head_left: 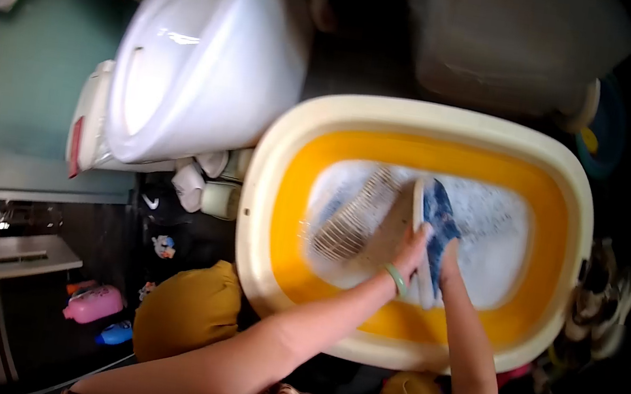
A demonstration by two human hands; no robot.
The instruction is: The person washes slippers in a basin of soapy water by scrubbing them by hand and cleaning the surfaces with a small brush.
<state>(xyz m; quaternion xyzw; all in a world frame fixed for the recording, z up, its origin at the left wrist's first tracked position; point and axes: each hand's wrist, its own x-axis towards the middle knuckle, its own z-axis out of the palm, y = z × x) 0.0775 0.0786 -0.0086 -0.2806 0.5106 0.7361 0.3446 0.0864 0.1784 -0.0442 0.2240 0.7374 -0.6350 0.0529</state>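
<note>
A yellow and cream basin (422, 114) holds soapy, foamy water. Over the water, a blue shoe with a pale sole (439, 205) is held on its side between my two hands. My left hand (410, 251), with a green bangle at its wrist, grips the sole side. On the blue upper is my right hand (449, 258), its fingers mostly hidden by the shoe. Left of them, another shoe (352, 222) lies in the suds with its ridged sole facing up.
A white toilet (206, 55) stands at the upper left. Small cups (219, 200) sit beside the basin. Pink (96, 304) and blue bottles (115, 332) are at the lower left. Several shoes (605, 299) lie to the right, and a grey bin-like object (510, 47) is behind.
</note>
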